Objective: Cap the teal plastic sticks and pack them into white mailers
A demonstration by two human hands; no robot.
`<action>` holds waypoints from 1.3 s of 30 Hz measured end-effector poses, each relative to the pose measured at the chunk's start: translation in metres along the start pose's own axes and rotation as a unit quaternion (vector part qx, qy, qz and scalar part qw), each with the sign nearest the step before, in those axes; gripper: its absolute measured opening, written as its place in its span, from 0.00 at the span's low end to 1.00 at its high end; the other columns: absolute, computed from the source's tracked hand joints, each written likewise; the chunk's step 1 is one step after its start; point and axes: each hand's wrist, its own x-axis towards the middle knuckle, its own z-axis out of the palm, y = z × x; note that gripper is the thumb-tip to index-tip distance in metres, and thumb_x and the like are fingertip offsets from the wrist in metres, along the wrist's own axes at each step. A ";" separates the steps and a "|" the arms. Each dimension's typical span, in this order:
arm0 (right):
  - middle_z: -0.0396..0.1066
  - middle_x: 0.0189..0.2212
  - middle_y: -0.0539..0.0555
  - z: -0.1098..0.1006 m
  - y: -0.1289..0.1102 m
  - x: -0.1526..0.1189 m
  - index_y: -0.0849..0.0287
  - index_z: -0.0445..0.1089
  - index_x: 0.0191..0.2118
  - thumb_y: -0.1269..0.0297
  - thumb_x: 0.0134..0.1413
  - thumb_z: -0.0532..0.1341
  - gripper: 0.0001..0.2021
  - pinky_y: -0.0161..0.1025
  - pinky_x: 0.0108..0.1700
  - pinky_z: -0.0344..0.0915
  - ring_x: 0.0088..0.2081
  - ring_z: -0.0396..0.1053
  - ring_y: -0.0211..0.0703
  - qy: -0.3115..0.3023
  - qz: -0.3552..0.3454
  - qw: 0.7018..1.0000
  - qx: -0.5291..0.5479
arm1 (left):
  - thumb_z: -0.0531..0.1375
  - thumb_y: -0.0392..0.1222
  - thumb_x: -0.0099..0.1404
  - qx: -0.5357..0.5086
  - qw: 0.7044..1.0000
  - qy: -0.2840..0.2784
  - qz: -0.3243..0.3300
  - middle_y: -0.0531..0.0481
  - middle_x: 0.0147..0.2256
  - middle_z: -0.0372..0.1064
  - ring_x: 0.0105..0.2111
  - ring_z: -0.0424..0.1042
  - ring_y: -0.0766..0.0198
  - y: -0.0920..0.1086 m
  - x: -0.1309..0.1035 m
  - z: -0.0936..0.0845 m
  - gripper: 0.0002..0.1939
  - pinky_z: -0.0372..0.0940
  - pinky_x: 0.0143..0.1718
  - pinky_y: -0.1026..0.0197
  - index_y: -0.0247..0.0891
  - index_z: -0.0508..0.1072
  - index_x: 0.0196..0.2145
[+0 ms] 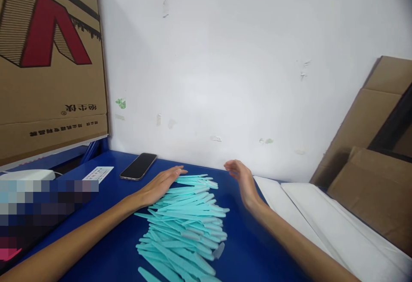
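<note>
Turquoise strips (189, 211): loose, overlapping heap on blue tabletop (119, 247), lower centre of frame; mostly lying crosswise, tapered ends to the left, paler, partly translucent sections to the right. Small translucent piece (219, 251) at lower right edge of heap.

Left hand (161, 185): against upper left edge of heap, fingers extended and together; no pinch seen, underside hidden. Right hand (243, 183): just right of heap, apart from it, fingers loosely bent, gripping nothing visible.

Handling (judged by look): probably light, fairly stiff thin plastic; smooth, so likely to slide over one another and fan out if pressed. Narrow tips perhaps easily bent. Best held across the broad middle, or squared up from both ends with flat palms.

Writing: on cardboard box (48, 89), upper left, large red-and-black emblem; below, inverted Chinese characters, apparently 绝尘侠, with ®; smaller line beneath not read with certainty. White card (100, 172), left of centre: print too small. Phone (139, 166) beside it: dark screen, no brand seen. Strips: no legible marking.
</note>
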 end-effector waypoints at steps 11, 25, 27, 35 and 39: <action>0.64 0.65 0.57 -0.034 0.042 -0.044 0.53 0.70 0.61 0.55 0.67 0.50 0.23 0.57 0.68 0.52 0.67 0.57 0.57 -0.087 -0.056 0.948 -0.301 | 0.48 0.43 0.69 0.152 0.984 0.087 0.027 0.43 0.62 0.66 0.68 0.55 0.47 -0.042 0.010 -0.023 0.23 0.51 0.68 0.41 0.39 0.75 0.54; 0.61 0.66 0.60 -0.033 0.038 -0.041 0.59 0.63 0.66 0.59 0.70 0.46 0.25 0.53 0.68 0.54 0.68 0.57 0.53 -0.126 -0.066 0.910 -0.389 | 0.47 0.34 0.62 0.207 0.978 0.031 -0.016 0.39 0.65 0.60 0.66 0.59 0.50 -0.059 0.011 -0.003 0.32 0.55 0.67 0.47 0.31 0.67 0.64; 0.61 0.66 0.61 -0.033 0.036 -0.041 0.60 0.63 0.67 0.60 0.70 0.46 0.25 0.53 0.69 0.54 0.68 0.57 0.54 -0.129 -0.069 0.908 -0.392 | 0.48 0.33 0.62 0.217 0.976 0.029 -0.012 0.41 0.65 0.60 0.66 0.60 0.50 -0.061 0.012 -0.003 0.33 0.56 0.67 0.46 0.34 0.66 0.64; 0.60 0.66 0.64 -0.035 0.027 -0.043 0.63 0.62 0.67 0.60 0.71 0.45 0.25 0.54 0.68 0.54 0.68 0.56 0.56 -0.143 -0.065 0.901 -0.404 | 0.47 0.28 0.61 0.262 0.965 0.001 -0.001 0.34 0.66 0.58 0.65 0.60 0.46 -0.060 0.014 -0.004 0.34 0.57 0.66 0.43 0.28 0.64 0.65; 0.60 0.67 0.64 -0.034 0.026 -0.042 0.63 0.62 0.67 0.61 0.72 0.45 0.25 0.53 0.69 0.53 0.68 0.55 0.55 -0.148 -0.065 0.899 -0.407 | 0.47 0.27 0.62 0.283 0.959 -0.008 -0.001 0.34 0.66 0.58 0.65 0.61 0.46 -0.056 0.014 -0.005 0.34 0.58 0.65 0.45 0.28 0.64 0.65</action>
